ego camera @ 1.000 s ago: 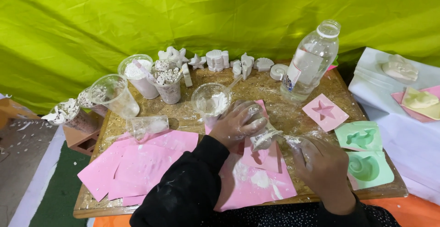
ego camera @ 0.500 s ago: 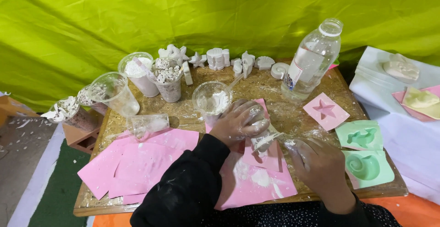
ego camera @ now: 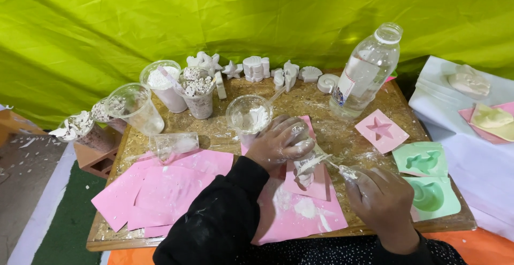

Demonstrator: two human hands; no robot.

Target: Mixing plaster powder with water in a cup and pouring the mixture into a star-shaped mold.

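Plaster dust coats both hands at the middle of the wooden counter (ego camera: 176, 128). The left hand (ego camera: 278, 143) lies palm down over a small pink mould (ego camera: 313, 182), its fingers (ego camera: 300, 134) curled and pressed together around a white plaster lump (ego camera: 305, 163) that sits on the mould. The right hand (ego camera: 383, 198) is just to the right of it, its fingers bent in, pinching a thin white-smeared stick (ego camera: 342, 169) whose tip reaches toward the lump. The mould rests on pink sheets (ego camera: 171, 190) that spread over the near left part of the counter.

Just beyond the left hand stands a clear plastic cup (ego camera: 249, 115) with white plaster in it. Farther left are another clear cup (ego camera: 134, 107), tilted, a cup lying on its side (ego camera: 174, 143), and two cups of white bits (ego camera: 198, 91). A row of small white plaster figures (ego camera: 254, 68) lines the far edge. A clear plastic bottle (ego camera: 367, 72) stands at the far right, with a pink star mould (ego camera: 381, 130) near it and two green moulds (ego camera: 425, 176) beside the right hand. Behind everything hangs a lime-green sheet (ego camera: 257, 13).
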